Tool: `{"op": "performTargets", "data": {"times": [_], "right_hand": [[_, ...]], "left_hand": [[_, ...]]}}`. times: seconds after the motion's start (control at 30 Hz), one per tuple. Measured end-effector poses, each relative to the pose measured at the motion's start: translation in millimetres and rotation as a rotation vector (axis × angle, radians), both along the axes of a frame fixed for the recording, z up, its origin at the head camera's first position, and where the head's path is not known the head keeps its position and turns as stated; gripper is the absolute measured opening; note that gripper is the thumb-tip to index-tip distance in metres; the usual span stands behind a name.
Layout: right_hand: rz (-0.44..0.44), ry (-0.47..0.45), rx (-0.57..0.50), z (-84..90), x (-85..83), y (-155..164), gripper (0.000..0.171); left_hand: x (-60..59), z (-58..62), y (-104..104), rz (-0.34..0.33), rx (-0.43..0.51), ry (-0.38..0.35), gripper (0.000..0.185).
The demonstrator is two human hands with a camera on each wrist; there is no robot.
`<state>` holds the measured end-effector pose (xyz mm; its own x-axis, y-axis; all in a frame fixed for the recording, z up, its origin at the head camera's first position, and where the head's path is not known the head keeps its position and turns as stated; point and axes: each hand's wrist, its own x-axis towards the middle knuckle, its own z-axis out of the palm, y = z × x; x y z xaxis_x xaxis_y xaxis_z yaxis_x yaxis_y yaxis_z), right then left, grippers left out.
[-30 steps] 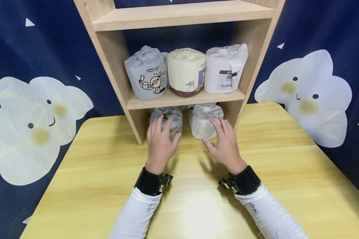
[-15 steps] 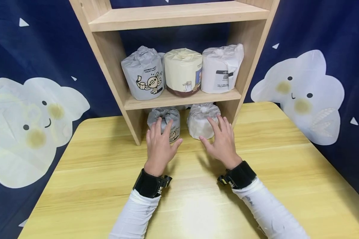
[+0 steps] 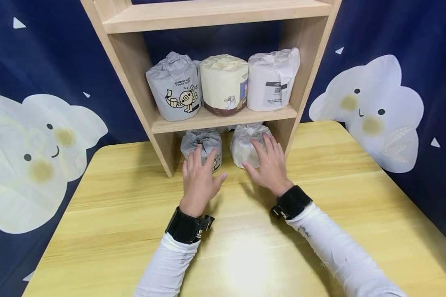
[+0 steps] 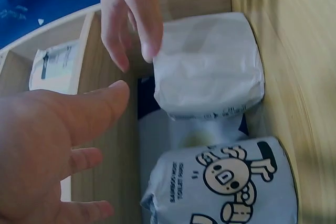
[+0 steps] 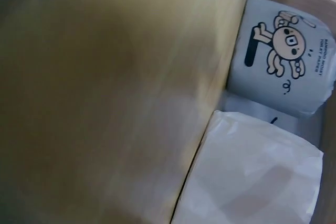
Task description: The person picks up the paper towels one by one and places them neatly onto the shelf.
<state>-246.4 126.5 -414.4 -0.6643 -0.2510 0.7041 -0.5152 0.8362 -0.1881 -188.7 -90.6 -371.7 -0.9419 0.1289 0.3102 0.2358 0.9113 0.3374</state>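
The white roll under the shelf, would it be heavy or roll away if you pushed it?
The white roll is probably light and squashy: its paper wrap looks crinkled. Standing on end on the table, it should slide rather than roll.

A staged recording set — cloud-print backdrop (image 3: 41, 156) behind a small wooden shelf (image 3: 223, 117).

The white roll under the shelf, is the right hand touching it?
Touching. The left wrist view shows the right hand's fingertips resting against the white roll.
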Motion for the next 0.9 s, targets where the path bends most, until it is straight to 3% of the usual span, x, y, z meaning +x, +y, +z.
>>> {"op": "performTargets", "data": {"times": [0.17,0.43,0.9], "right_hand": [[-0.005,0.046,0.077,2.4,-12.7,-3,0.069],[-0.047,-0.024,0.179,4.5,-22.1,-1,0.069],[-0.076,-0.096,0.234,6.5,-38.0,-5,0.070]], "left_hand": [[5.2,2.9,4,-0.019,-0.045,-0.035,0.078],[10.5,3.9,11,-0.041,-0.072,-0.072,0.079],[14.0,7.8,8,-0.036,-0.078,-0.065,0.077]]}}
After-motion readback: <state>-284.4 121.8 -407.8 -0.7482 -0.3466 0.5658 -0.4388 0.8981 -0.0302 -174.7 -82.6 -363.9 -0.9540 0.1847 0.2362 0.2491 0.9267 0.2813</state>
